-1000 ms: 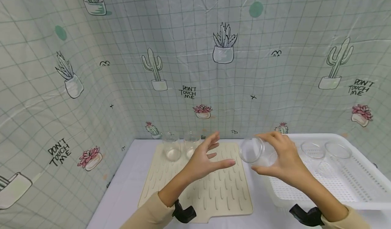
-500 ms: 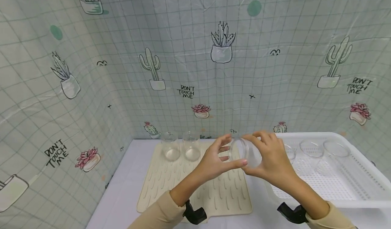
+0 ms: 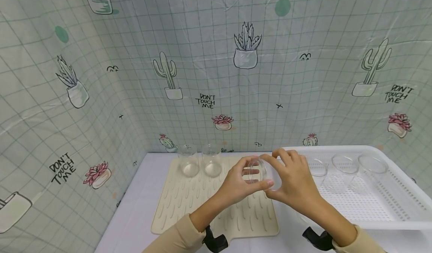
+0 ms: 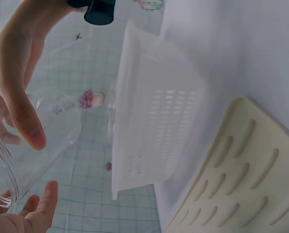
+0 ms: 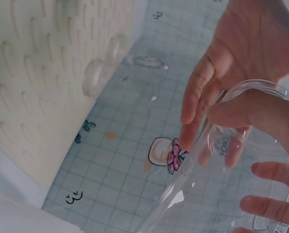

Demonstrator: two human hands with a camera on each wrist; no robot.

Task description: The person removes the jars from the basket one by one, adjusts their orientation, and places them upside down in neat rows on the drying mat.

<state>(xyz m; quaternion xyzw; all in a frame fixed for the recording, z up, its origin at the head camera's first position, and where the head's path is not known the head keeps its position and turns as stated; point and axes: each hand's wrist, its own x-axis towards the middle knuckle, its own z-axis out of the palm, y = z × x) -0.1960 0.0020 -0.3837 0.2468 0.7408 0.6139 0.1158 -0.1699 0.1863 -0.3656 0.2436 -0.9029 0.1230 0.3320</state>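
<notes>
A clear drinking glass (image 3: 274,175) lies tilted on its side in the air between my two hands. My left hand (image 3: 234,183) grips its thick-ringed left end, fingers on the far side and thumb along the near side. Around the other end of the glass curl the thumb and fingers of my right hand (image 3: 295,180). In the left wrist view the ringed end of the glass (image 4: 10,179) sits low at the left edge. Two more clear glasses, one at the left (image 3: 189,165) and one beside it (image 3: 212,165), stand at the back of a beige ridged mat (image 3: 216,208).
A white perforated basket (image 3: 364,225) stands on the right of the white table (image 3: 135,208), with several clear glasses, among them one (image 3: 372,165) near its back right. A cactus-print curtain (image 3: 216,77) closes off the back and left side.
My right hand has moved left with the glass, turning it further sideways. My left hand has moved right to meet it, and its fingers now grip the ringed end.
</notes>
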